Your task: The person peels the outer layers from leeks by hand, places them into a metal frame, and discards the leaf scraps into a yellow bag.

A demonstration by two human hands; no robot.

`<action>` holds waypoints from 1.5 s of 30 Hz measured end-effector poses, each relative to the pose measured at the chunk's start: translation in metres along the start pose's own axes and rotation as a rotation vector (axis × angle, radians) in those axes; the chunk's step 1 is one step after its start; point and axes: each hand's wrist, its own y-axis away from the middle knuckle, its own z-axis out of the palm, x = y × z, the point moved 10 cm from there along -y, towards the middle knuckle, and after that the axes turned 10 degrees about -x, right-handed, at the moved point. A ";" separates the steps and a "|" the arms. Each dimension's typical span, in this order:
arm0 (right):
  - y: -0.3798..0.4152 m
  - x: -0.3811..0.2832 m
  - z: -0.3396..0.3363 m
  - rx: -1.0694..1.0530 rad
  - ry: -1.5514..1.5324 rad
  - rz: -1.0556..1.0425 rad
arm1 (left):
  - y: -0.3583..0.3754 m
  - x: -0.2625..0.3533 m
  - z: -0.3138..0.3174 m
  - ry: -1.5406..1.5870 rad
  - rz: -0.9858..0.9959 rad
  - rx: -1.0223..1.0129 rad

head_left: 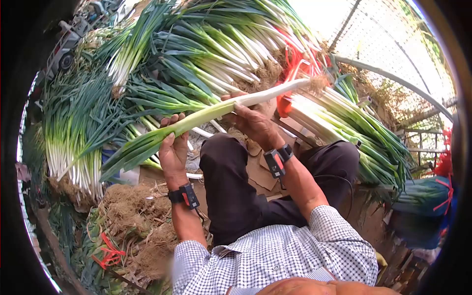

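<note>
Checked blue-and-white shirt with rolled sleeves point(339, 231), dark trousers point(231, 191), black-and-orange wrist devices point(275, 161) on both wrists

Hidden under the left hand point(173, 150): part of the long green-and-white leek stalk point(211, 115). Covered likewise by the right hand point(253, 123). Blurred: a patch of checked shirt sleeve point(179, 268).

Leek point(211, 114) white to green; shirt point(275, 255) blue-white checked; trousers point(231, 182) black; ties point(110, 253) red; wrist bands point(183, 195) black-red.
</note>
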 end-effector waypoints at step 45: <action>0.245 -0.300 -0.274 0.129 2.067 0.731 | -0.077 -0.558 0.172 -1.980 -0.165 -1.056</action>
